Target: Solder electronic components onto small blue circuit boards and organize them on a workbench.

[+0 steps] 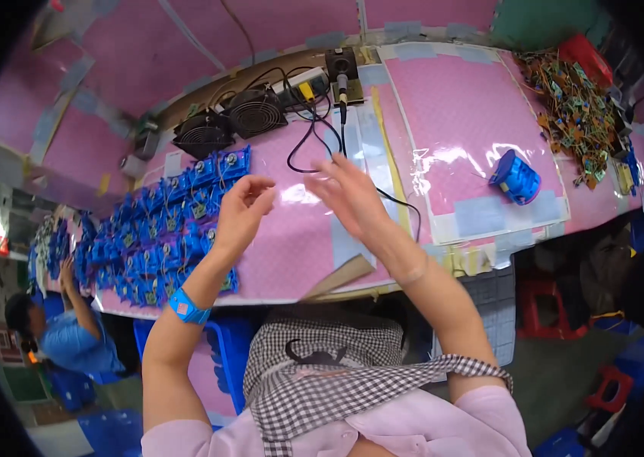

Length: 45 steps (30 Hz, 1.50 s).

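Both of my hands hover over the pink-covered workbench (284,263), and neither holds anything. My left hand (243,213) has its fingers loosely curled, with a gap between thumb and forefinger. Right beside it lie rows of blue plastic housings (150,221) fitted with small circuit boards and wires. A blue band is around my left wrist. Across from it, my right hand (351,196) has its fingers stretched out, slightly blurred, near a black cable (308,145). That cable runs to a soldering iron (342,87) resting in its stand at the back.
Two black fans (257,113) stand at the back beside a power strip. To the right sit a shiny blue rounded object (516,179) and a heap of small circuit boards (583,107). A person (74,331) works farther left. Red stools (547,308) stand below on the right.
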Available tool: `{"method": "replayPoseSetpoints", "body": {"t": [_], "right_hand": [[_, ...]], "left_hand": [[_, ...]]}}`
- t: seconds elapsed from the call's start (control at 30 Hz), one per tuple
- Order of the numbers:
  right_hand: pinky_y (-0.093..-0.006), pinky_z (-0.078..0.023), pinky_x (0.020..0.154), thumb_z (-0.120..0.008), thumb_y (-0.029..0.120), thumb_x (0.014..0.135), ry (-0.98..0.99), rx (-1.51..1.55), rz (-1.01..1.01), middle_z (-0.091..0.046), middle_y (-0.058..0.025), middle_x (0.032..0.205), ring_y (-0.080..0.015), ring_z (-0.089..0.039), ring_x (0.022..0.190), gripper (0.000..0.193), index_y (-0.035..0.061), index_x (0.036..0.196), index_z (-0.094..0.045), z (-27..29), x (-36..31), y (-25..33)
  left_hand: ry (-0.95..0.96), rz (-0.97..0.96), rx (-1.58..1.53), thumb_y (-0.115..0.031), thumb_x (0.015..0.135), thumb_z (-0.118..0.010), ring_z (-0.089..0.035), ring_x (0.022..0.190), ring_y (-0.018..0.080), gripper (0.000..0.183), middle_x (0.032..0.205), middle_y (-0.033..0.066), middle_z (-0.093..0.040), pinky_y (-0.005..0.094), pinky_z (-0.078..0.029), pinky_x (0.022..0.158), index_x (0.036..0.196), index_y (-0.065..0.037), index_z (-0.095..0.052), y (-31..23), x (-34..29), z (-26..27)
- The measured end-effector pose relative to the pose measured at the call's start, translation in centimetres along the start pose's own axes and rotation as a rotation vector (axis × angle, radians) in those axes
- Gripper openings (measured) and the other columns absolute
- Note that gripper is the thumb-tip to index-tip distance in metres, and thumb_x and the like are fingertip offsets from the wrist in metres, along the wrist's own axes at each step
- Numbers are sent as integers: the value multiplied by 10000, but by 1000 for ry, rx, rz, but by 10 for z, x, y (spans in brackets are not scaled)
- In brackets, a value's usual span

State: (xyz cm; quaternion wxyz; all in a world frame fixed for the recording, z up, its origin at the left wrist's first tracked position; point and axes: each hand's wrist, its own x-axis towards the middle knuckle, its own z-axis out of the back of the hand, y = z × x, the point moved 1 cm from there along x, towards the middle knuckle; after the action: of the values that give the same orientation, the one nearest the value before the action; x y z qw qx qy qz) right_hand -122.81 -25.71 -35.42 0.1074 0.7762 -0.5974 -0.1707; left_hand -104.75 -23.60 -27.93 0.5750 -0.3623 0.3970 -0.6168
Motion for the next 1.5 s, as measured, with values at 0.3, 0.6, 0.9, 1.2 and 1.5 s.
{"method": "replayPoseSetpoints", "body": {"t": [0.3, 0.6, 0.9, 1.2, 1.5], "right_hand": [[-302, -498, 764, -561, 74, 888, 140, -415, 337, -624, -97, 899, -177, -612, 841, 268, -29, 1135, -569, -45, -52, -54], [-383, -532, 736, -615, 160, 803, -160, -1984, 322, -672, -205, 865, -308, -670, 815, 226, -3, 948, -674, 282, -98, -202], [-407, -499, 852, -615, 264, 810, 451, -1918, -207, -612, -227, 1094, -338, -618, 982, 406, 38, 1147, -599, 342, -194, -261], [-419, -487, 894, -624, 299, 805, 604, -1625, -181, -574, -223, 1188, -344, -588, 1058, 502, 59, 1238, -540, 257, -94, -283], [-430, -474, 936, -633, 334, 801, 444, -1613, -271, -536, -219, 1281, -351, -557, 1133, 607, 80, 1330, -481, 280, -113, -232]], "left_hand": [[-71, -391, 166, -19, 854, -628, -556, 739, 78, 123, 852, 29, -597, 212, -447, 665, 976, -14, -636, 46, -66, 77], [-67, -704, 405, 47, 825, -639, -456, 560, 92, 121, 713, 45, -557, 225, -346, 494, 922, -22, -659, 114, -100, 116], [36, -433, 561, 39, 745, -670, -594, 628, 204, 170, 771, 118, -620, 304, -470, 530, 908, -2, -654, 64, -68, 114], [93, -132, 778, -3, 845, -615, -627, 687, 166, 117, 831, 95, -629, 252, -486, 634, 955, 13, -649, 30, 21, 67], [57, -514, 699, -148, 720, -774, -553, 856, 367, 604, 1079, 252, -473, 440, -473, 745, 1173, 55, -430, 67, -3, -33]]}}
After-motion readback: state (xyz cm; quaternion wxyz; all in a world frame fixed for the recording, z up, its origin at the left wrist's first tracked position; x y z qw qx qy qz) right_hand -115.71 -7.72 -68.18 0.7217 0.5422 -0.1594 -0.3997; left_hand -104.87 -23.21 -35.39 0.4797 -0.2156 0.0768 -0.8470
